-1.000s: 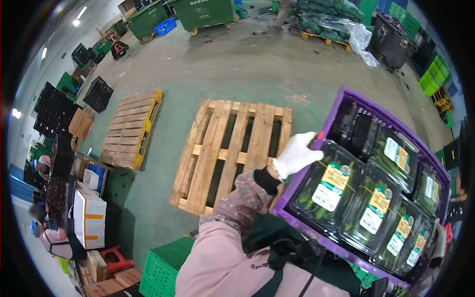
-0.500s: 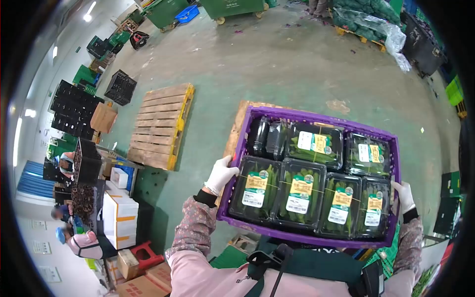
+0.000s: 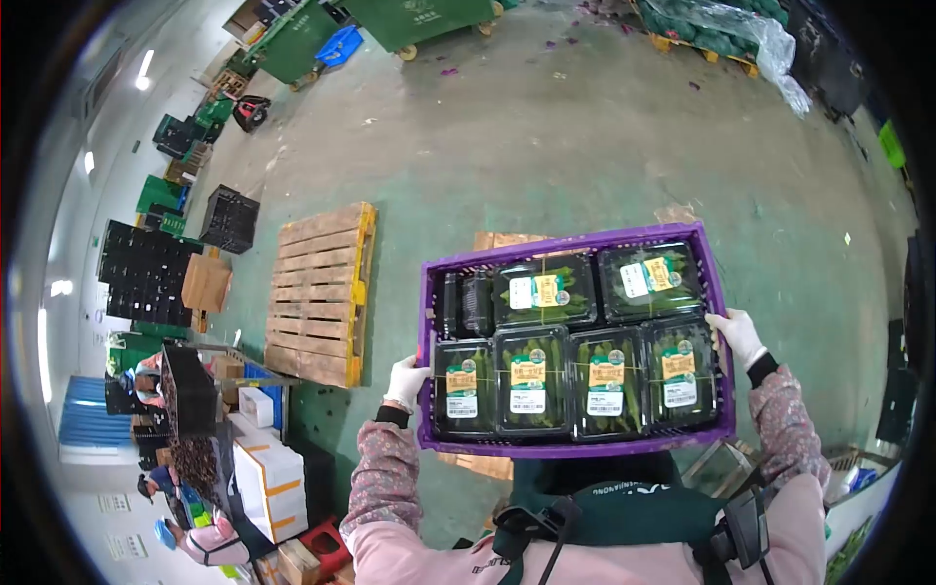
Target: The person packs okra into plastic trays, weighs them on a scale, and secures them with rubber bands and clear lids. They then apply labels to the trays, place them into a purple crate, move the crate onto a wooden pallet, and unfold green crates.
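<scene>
Both my hands, in white gloves, hold up a purple crate (image 3: 575, 450) by its short sides. My left hand (image 3: 406, 382) is closed on the left edge, and my right hand (image 3: 738, 337) grips the right edge, its fingers partly hidden by the rim. Inside the crate lie several black plastic boxes with clear lids, such as a labelled box (image 3: 532, 382) of green vegetables. Labels in yellow, green and white face up. At the crate's upper left, darker boxes (image 3: 476, 304) stand on edge. Under the crate, part of a wooden pallet (image 3: 487, 466) shows.
Left of the crate lies a wooden pallet (image 3: 320, 292) with a yellow side. Further left are black crates (image 3: 146, 273), a cardboard box (image 3: 207, 283), white foam boxes (image 3: 269, 487) and people at a table. Green bins (image 3: 419, 21) stand at the back.
The crate has swung from a tilt down to the right to a slight tilt up to the right, and sits further left in view. Both hands still hold it. The surroundings have shifted with the camera.
</scene>
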Demonstrator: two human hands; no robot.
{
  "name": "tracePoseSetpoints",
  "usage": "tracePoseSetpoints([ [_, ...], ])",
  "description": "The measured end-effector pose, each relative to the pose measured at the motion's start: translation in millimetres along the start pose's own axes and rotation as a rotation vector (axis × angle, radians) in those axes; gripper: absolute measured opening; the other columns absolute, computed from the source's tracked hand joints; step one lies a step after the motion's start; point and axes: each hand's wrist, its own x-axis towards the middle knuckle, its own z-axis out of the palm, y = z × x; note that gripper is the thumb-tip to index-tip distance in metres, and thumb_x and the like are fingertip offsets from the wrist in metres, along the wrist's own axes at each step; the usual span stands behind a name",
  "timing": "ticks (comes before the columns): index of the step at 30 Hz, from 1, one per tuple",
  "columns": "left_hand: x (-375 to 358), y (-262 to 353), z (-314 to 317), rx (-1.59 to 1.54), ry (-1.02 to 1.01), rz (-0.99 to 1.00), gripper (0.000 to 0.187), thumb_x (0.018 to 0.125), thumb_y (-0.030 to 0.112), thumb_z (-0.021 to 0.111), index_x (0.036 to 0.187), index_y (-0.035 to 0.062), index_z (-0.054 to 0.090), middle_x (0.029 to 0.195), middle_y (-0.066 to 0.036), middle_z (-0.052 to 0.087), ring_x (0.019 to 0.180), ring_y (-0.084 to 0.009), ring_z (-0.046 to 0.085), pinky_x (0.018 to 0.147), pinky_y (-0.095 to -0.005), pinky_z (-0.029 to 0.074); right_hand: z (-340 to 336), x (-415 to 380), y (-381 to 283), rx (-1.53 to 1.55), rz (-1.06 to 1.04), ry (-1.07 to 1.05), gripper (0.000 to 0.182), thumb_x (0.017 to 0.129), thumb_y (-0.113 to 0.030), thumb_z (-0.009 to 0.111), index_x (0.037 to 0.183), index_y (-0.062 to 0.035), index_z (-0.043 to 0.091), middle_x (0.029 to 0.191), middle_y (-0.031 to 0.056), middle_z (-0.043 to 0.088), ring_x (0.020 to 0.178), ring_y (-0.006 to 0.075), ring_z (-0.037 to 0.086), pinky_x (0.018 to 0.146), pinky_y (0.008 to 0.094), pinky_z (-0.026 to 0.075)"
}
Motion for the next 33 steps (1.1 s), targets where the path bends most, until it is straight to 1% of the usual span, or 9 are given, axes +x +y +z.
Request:
tracePoseSetpoints([
  [8,60.2,-2.7,7.0,0.172,-0.119,-0.088,0.031,0.075,0.002,0.069,0.105,-0.0031,0.067,0.089,-0.007,0.071,0.075,-0.0136,0.064,0.068,-0.0299,0.052,13.2,3.1,31.7,0.077,0.13,0.152,0.02,0.084,-0.018,0.067,0.089,0.0016,0.063,0.063,0.0043,0.062,0.049,0.0124,0.057,0.048,0.0285,0.047],
  [10,97.0,-10.9,14.7,0.44,-0.11,-0.137,0.033,0.077,-0.003,0.068,0.11,-0.0002,0.066,0.091,-0.003,0.068,0.077,-0.0125,0.062,0.07,-0.0273,0.051,16.2,8.8,48.5,0.087,0.166,0.159,0.02,0.084,-0.016,0.068,0.089,0.0024,0.063,0.064,0.0044,0.062,0.052,0.012,0.058,0.051,0.0283,0.048],
  [12,121.2,-14.7,27.1,0.333,-0.121,-0.218,0.038,0.075,-0.004,0.068,0.113,0.0021,0.065,0.091,-0.002,0.068,0.076,-0.0133,0.061,0.069,-0.0287,0.051,18.6,10.3,54.3,0.166,0.228,0.201,0.019,0.083,-0.014,0.067,0.089,0.0031,0.064,0.067,0.0049,0.063,0.056,0.0125,0.06,0.054,0.0278,0.049],
  [14,140.4,-19.0,29.0,0.463,-0.106,-0.189,0.036,0.076,0.008,0.066,0.111,0.0042,0.068,0.089,-0.016,0.072,0.082,-0.0241,0.07,0.075,-0.0353,0.053,18.5,11.9,57.2,0.034,0.288,0.195,0.018,0.08,-0.011,0.066,0.088,0.0042,0.065,0.069,0.0057,0.065,0.059,0.0134,0.062,0.057,0.0277,0.05],
  [20,200.4,-14.1,54.4,0.775,-0.149,-0.104,0.03,0.078,0.014,0.055,0.102,0.0035,0.071,0.09,-0.024,0.069,0.091,-0.0387,0.068,0.079,-0.0402,0.052,31.5,30.9,97.5,0.089,0.453,0.232,0.016,0.077,-0.01,0.062,0.085,0.0031,0.067,0.069,0.0083,0.066,0.06,0.0162,0.063,0.056,0.0307,0.051],
  [26,233.0,-0.9,60.1,0.711,-0.22,-0.11,0.032,0.076,0.011,0.055,0.102,0.0003,0.071,0.091,-0.025,0.07,0.091,-0.0362,0.069,0.08,-0.0385,0.052,33.3,58.6,123.9,-0.213,0.387,0.314,0.016,0.077,-0.016,0.065,0.078,0.0001,0.066,0.063,0.01,0.064,0.052,0.0217,0.062,0.051,0.0333,0.048],
  [27,239.3,-7.0,57.8,0.726,-0.22,-0.114,0.032,0.075,0.004,0.061,0.105,-0.0007,0.069,0.09,-0.017,0.071,0.085,-0.0282,0.067,0.078,-0.0361,0.052,33.1,56.8,117.0,-0.141,0.432,0.296,0.016,0.077,-0.016,0.064,0.077,0.0004,0.066,0.062,0.0108,0.063,0.052,0.0227,0.062,0.05,0.034,0.048],
  [28,248.1,-19.2,54.3,0.74,-0.219,-0.121,0.036,0.074,-0.003,0.066,0.109,-0.0017,0.068,0.09,-0.01,0.072,0.079,-0.0202,0.066,0.075,-0.0336,0.052,35.0,54.0,92.5,-0.087,0.5,0.279,0.025,0.074,-0.019,0.067,0.081,0.0049,0.067,0.073,0.0164,0.068,0.068,0.0266,0.068,0.064,0.0375,0.052],
  [33,228.4,-17.1,70.0,0.546,-0.192,-0.141,0.034,0.079,-0.006,0.064,0.113,-0.0012,0.064,0.093,-0.008,0.07,0.078,-0.0179,0.065,0.074,-0.0312,0.052,45.2,48.5,97.0,0.089,0.463,0.295,0.022,0.082,-0.016,0.067,0.093,0.003,0.065,0.073,0.0079,0.068,0.06,0.0156,0.063,0.056,0.0298,0.049],
])
